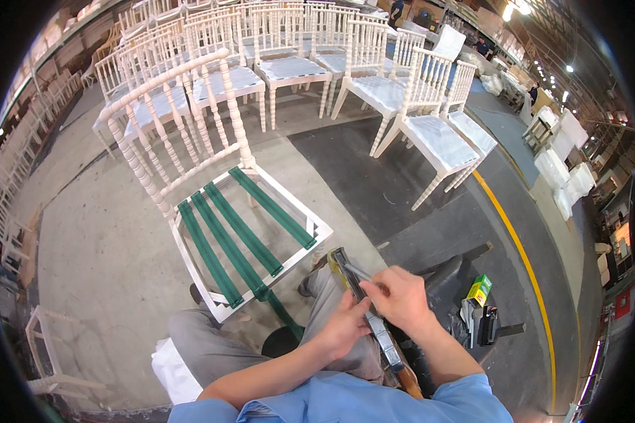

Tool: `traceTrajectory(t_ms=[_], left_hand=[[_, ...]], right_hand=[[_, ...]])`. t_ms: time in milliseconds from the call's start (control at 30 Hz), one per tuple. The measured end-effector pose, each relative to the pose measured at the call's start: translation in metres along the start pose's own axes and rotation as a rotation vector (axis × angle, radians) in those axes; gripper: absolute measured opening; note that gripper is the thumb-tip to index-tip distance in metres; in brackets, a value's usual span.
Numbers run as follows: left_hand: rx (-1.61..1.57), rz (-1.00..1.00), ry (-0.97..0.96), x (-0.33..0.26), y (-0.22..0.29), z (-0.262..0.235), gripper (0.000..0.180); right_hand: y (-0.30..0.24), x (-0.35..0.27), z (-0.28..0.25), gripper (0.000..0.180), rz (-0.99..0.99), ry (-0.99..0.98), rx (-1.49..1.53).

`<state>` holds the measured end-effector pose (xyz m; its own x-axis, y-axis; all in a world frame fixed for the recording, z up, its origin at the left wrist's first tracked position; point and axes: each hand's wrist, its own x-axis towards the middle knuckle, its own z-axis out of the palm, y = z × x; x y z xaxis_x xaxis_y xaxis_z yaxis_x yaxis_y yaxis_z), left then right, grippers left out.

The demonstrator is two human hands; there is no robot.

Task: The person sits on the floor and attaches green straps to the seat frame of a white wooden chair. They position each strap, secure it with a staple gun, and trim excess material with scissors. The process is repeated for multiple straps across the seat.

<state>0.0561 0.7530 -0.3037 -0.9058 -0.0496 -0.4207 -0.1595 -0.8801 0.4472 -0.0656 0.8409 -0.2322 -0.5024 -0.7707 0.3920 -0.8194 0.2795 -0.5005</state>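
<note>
Right now I see both hands closed on a long metal stapler (365,310) lying across my lap: left hand (346,326) grips its middle from below, right hand (400,297) pinches its upper part. Just ahead, touching my knees, stands a white chair frame (190,134) with 4 green webbing straps (241,233) across its seat. Rows of finished white chairs (374,84) stand beyond; a green box (479,289) sits on the floor to my right.

Bright, even light fills the hall from ceiling lamps (518,8) at the upper right, which flare white. Shadows on the concrete floor (99,247) are soft. Fisheye distortion bends the edges, dark vignette rings the frame, and the far background blurs.
</note>
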Motion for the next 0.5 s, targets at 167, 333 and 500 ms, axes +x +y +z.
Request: traceTrajectory(t_ms=[167, 333, 500], left_hand=[[0.006, 0.045, -0.055, 0.003, -0.009, -0.008, 0.052], [0.07, 0.141, -0.039, -0.004, -0.008, -0.008, 0.058], [0.082, 0.198, -0.019, -0.027, 0.004, -0.004, 0.046]], right_hand=[[-0.008, -0.015, 0.015, 0.023, -0.027, -0.081, -0.075], [0.002, -0.009, 0.016, 0.025, 0.001, -0.129, 0.091], [0.07, -0.018, 0.033, 0.039, 0.655, -0.322, 0.539]])
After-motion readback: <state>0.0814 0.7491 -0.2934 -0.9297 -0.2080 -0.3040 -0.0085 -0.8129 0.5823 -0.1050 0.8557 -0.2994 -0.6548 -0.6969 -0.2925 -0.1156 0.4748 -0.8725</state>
